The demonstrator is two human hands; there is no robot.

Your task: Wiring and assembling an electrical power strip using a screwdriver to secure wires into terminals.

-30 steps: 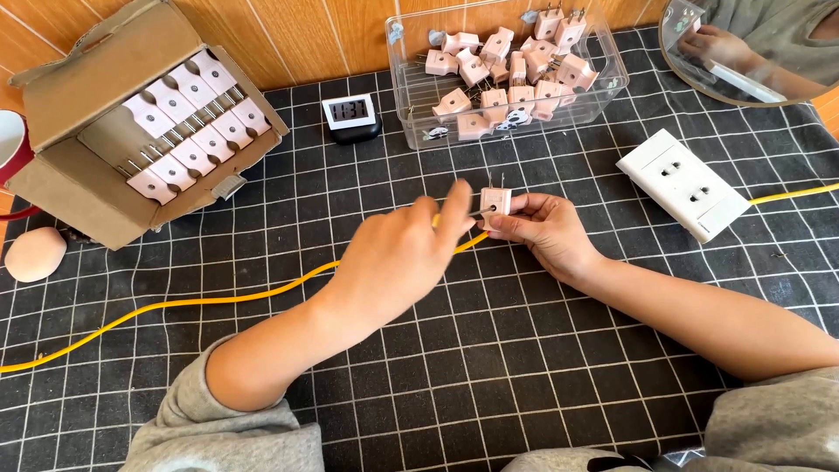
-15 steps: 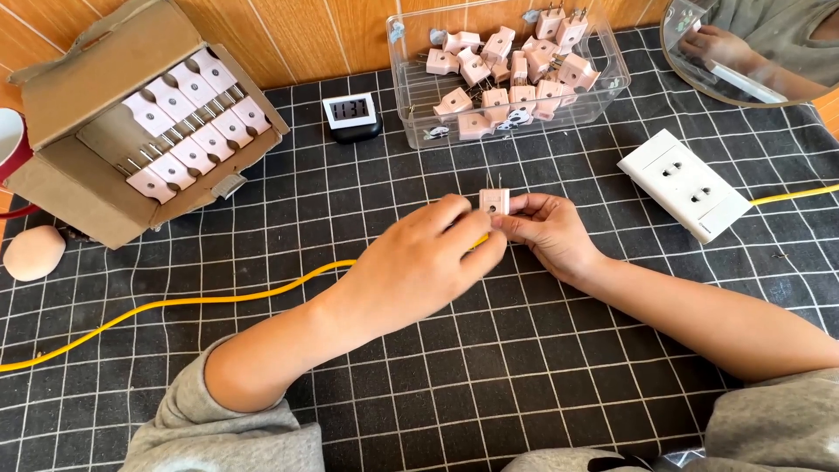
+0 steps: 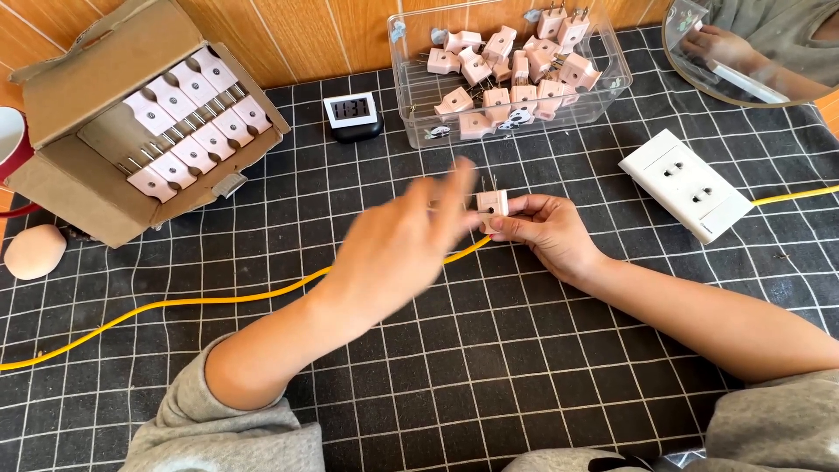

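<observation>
On the black gridded mat (image 3: 524, 367) by wood panelling (image 3: 297, 35), right hand (image 3: 546, 232) pinches a pink plug (image 3: 492, 205); left hand (image 3: 398, 249) spread.

surface: black grid mat (image 3: 489, 367) | on it: cardboard box (image 3: 105, 96), clear tub (image 3: 411, 83), yellow cable (image 3: 175, 304), white socket (image 3: 686, 185), clock (image 3: 352, 114)

Left hand (image 3: 398, 249) smeared by motion blur, fingers indistinct, hiding part of the yellow cable (image 3: 175, 303). Pink plug (image 3: 492, 205) partly covered by right hand (image 3: 546, 232) fingertips. Red cup (image 3: 10, 144) cut off at left edge. Clock (image 3: 351, 109) digits too small to read. Round mirror (image 3: 752, 44) cropped at top right.
</observation>
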